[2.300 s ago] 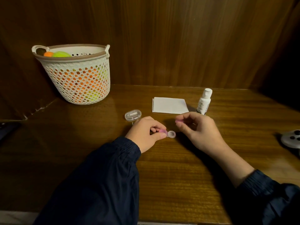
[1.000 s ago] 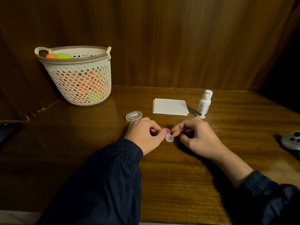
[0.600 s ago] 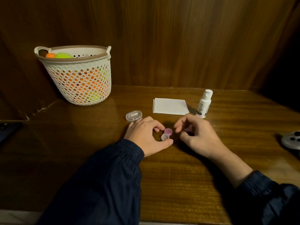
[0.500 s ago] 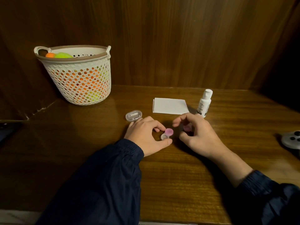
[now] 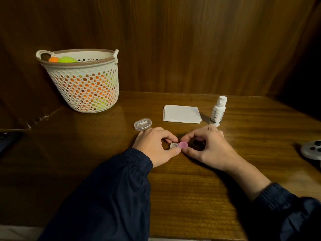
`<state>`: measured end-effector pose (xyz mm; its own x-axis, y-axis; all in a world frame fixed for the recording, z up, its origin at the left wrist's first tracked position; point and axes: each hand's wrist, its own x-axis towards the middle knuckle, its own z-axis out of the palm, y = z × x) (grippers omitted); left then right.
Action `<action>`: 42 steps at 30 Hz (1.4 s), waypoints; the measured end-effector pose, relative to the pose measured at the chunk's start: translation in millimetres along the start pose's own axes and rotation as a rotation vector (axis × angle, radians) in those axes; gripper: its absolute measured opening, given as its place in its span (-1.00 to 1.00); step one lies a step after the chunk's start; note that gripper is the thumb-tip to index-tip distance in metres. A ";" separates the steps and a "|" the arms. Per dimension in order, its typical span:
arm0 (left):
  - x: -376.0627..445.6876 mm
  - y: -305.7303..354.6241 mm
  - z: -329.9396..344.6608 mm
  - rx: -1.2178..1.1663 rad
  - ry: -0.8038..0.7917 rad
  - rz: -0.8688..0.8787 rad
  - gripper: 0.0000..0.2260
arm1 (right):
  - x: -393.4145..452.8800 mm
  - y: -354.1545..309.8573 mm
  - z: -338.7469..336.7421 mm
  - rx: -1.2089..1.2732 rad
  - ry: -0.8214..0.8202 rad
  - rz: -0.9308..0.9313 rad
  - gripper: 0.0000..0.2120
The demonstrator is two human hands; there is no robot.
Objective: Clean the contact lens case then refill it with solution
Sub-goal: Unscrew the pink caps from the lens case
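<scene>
The small contact lens case (image 5: 173,145) rests on the wooden table (image 5: 173,185) between my hands. Its left well is uncovered and white; its right well carries a pink cap (image 5: 183,144). My left hand (image 5: 153,145) pinches the case's left end between thumb and forefinger. My right hand (image 5: 210,148) has thumb and forefinger closed around the pink cap on the case. A second pink cap (image 5: 199,139) is tucked under the right hand's fingers. The white solution bottle (image 5: 218,111) stands upright just behind my right hand.
A folded white tissue (image 5: 181,113) lies left of the bottle. A small clear oval box (image 5: 143,124) sits behind my left hand. A perforated white basket (image 5: 83,82) with coloured balls stands at the back left. A grey controller (image 5: 312,151) lies at the right edge.
The case was turned round in my left hand, so its capped well now points right. My right hand, keeping the removed cap, closed in on the second cap.
</scene>
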<state>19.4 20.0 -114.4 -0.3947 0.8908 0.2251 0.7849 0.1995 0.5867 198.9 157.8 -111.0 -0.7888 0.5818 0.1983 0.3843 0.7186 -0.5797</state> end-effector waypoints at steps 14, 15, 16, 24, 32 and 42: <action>-0.8 -1.4 -2.2 -0.029 0.007 -0.014 -0.83 | 0.1 3.4 2.1 -0.072 0.039 -0.028 -0.58; -0.9 -1.7 -2.2 -0.033 0.004 -0.013 -0.84 | 0.5 3.7 2.1 -0.099 0.040 -0.036 -0.56; -0.8 -1.9 -2.1 -0.036 0.001 -0.013 -0.84 | 1.2 3.7 1.9 -0.121 0.040 -0.038 -0.54; 1.7 -5.4 2.8 -0.093 -0.006 -0.023 -0.89 | 2.6 1.7 1.0 -0.115 0.048 -0.082 -0.58; 4.1 -6.8 4.0 -0.163 -0.027 -0.046 -0.93 | 5.3 -3.1 -0.7 -0.055 0.013 -0.113 -0.79; 4.6 -3.7 2.6 -0.148 -0.049 -0.030 -0.91 | 5.0 0.5 -1.0 0.001 -0.035 -0.166 -0.84</action>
<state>15.9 24.5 -117.6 -0.3902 0.9049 0.1700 0.6927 0.1669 0.7016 195.6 161.4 -109.5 -0.8577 0.4413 0.2639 0.2466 0.8033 -0.5421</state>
